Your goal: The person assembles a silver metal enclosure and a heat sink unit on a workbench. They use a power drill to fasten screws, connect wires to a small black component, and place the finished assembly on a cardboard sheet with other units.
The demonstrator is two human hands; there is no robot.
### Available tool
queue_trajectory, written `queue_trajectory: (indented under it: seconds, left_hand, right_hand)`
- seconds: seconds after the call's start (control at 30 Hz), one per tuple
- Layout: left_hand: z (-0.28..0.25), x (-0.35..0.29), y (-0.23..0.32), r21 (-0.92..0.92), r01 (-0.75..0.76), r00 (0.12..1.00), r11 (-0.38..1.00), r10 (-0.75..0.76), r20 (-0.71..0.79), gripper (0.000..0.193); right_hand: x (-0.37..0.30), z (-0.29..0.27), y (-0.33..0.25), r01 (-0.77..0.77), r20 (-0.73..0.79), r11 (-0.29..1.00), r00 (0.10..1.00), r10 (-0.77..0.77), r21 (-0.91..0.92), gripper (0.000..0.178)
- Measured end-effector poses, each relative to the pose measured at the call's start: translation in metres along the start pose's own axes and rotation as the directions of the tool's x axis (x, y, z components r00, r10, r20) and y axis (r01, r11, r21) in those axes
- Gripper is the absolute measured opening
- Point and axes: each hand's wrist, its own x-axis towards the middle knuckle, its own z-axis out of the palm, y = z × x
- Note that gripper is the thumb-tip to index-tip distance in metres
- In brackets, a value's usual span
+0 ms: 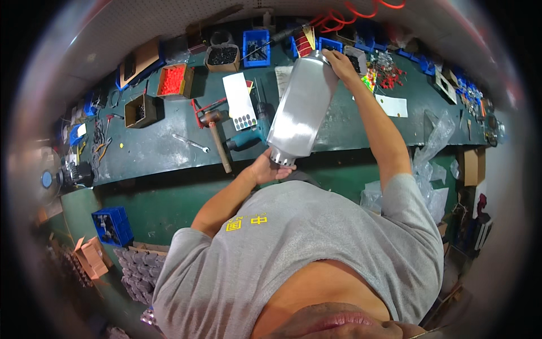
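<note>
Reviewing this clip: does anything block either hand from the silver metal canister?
Nothing visible does. The left hand holds the silver canister at its lower neck, the right hand at its upper end. The teal drill lies to the left, not between.

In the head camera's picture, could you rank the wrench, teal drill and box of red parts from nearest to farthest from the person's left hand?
From the left hand:
1. Teal drill: just beyond it, slightly left.
2. Wrench: farther left.
3. Box of red parts: left and farther back.
</note>
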Motion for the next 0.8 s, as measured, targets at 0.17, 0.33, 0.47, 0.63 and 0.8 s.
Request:
queue_trajectory:
  seconds: [0.17,0.33,0.47,0.63,0.8]
  left_hand:
    - [0.024,0.056,-0.012,-0.117,-0.048,0.997,0.992,0.056,0.061,0.070]
    - [0.023,0.084,-0.024,-0.155,-0.083,0.997,0.984,0.082,-0.013,0.068]
    - [0.034,0.099,-0.028,-0.155,-0.042,0.999,0.987,0.043,0.002,0.067]
    - [0.015,0.088,-0.021,0.246,-0.064,0.966,0.967,0.122,-0.227,0.050]
    - [-0.048,0.042,0.007,0.972,-0.020,0.503,0.233,0.843,-0.192,0.029]
  right_hand:
    - [0.103,0.028,0.040,-0.043,0.224,0.999,0.973,0.047,-0.021,0.080]
    - [0.108,0.058,0.051,-0.040,0.304,0.997,0.951,0.059,-0.068,0.087]
    - [0.109,0.058,0.043,-0.037,0.288,0.998,0.956,0.051,-0.051,0.084]
    - [0.105,0.055,0.072,0.021,0.109,0.971,0.993,-0.048,0.239,0.060]
    - [0.025,0.031,0.160,0.038,-0.178,0.907,0.983,0.041,0.420,0.033]
